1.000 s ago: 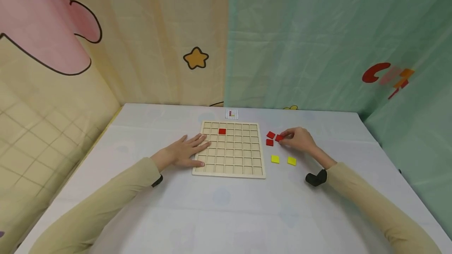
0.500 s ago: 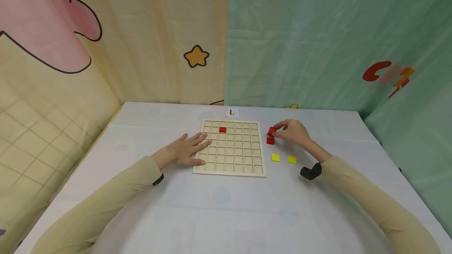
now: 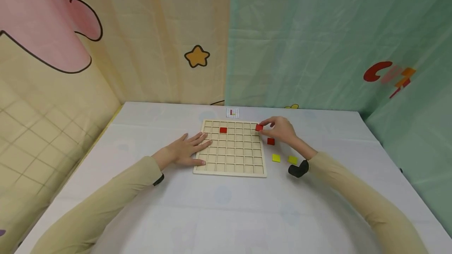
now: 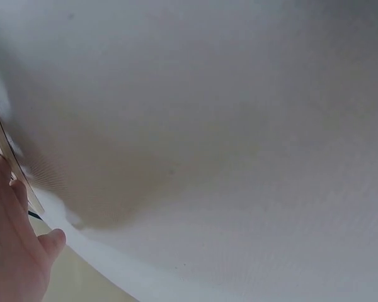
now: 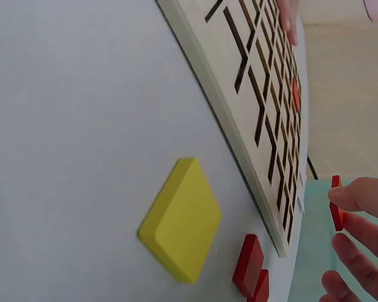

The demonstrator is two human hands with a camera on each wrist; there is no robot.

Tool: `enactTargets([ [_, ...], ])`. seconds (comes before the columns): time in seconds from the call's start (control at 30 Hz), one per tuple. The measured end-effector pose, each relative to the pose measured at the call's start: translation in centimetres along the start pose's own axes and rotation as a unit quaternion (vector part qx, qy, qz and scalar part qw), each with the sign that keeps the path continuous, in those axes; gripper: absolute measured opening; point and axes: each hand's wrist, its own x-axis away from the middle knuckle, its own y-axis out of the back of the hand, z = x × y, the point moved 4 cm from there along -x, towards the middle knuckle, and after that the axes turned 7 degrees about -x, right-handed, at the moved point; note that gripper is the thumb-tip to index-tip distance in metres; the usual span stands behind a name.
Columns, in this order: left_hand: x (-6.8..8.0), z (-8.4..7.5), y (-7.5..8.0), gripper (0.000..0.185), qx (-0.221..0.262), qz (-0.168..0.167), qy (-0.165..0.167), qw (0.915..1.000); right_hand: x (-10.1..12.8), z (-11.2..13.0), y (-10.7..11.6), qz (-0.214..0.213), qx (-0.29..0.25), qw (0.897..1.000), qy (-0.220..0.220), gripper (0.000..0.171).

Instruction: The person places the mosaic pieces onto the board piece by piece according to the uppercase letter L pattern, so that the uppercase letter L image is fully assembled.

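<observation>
A wooden grid board (image 3: 229, 167) lies on the table, with one red tile (image 3: 223, 130) seated in its second row. My left hand (image 3: 193, 149) rests flat and open on the board's left edge. My right hand (image 3: 265, 126) pinches another red tile (image 3: 259, 127) just above the board's far right corner. In the right wrist view that held tile (image 5: 336, 207) stands on edge between my fingertips (image 5: 359, 195), past the board's (image 5: 252, 82) corner. A loose red tile (image 3: 270, 141) lies right of the board; two red tiles (image 5: 247, 265) show there in the right wrist view.
Two yellow tiles (image 3: 276, 158) (image 3: 292, 160) lie right of the board; the nearer yellow tile (image 5: 179, 220) fills the right wrist view. A small pattern card (image 3: 232, 113) lies behind the board. Printed curtains close in the table's far and side edges. The left wrist view shows mostly white cloth (image 4: 227, 126).
My right hand picked a red tile from the cluster right of the board and carried it left to the board's far right corner. The left hand has stayed in place.
</observation>
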Motion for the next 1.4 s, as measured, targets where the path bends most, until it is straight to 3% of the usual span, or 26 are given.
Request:
enactTargets([
  [0.27, 0.1, 0.1, -0.4, 0.081, 0.006, 0.016, 0.010, 0.9998, -1.0, 1.7, -2.1, 0.007, -0.022, 1.000, 0.004, 0.034],
  [0.47, 0.1, -0.2, 0.0, 0.080, 0.010, 0.003, 0.009, 0.9999, -1.6, 2.9, -3.4, 0.007, -0.044, 0.999, 0.005, 0.035],
  [0.93, -0.1, -0.1, -0.1, 0.079, -0.002, 0.010, 0.003, 0.9999, -2.9, 5.0, -6.3, 0.019, -0.077, 0.997, 0.012, 0.029],
  [1.4, -0.1, -0.1, -0.1, 0.080, 0.001, 0.007, 0.004, 1.0000, -3.3, 6.6, -8.2, 0.069, -0.075, 0.995, 0.018, 0.030],
])
